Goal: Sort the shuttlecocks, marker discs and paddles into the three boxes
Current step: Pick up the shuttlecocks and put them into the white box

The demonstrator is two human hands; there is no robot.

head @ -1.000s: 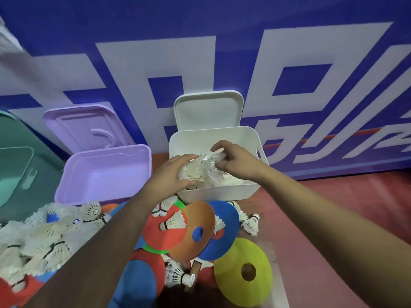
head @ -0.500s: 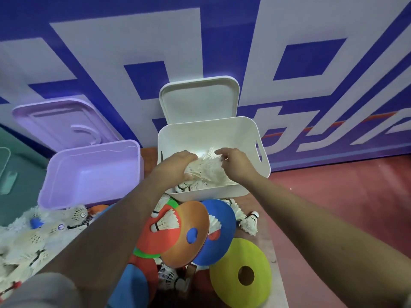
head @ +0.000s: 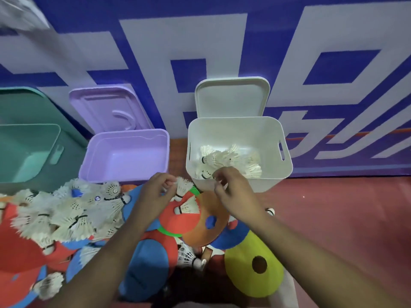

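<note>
The sorted shuttlecocks (head: 229,160) lie in a loose clump on the bottom of the white box (head: 287,156), at the right end of the row, so that box looks to be the one chosen for them. The right hand (head: 233,192) hangs over its front rim, fingers loosely curled, with nothing in them that I can see. The left hand (head: 155,192) is low beside it, fingertips curled against the feathers of a single shuttlecock (head: 183,187) that stands cork down on the pile; whether they pinch it or only touch it I cannot tell. I'd guess that one goes in next. Many more lie in a heap (head: 66,214) on the floor to the left, mixed with coloured marker discs (head: 206,227), and a yellow disc (head: 251,270) lies nearer me. The purple box (head: 129,132) and green box (head: 33,127) show nothing inside, presumably kept for discs and paddles. The white lid (head: 231,98) and purple lid (head: 104,107) lean against the blue wall (head: 289,41), out of the way of reaching arms
</note>
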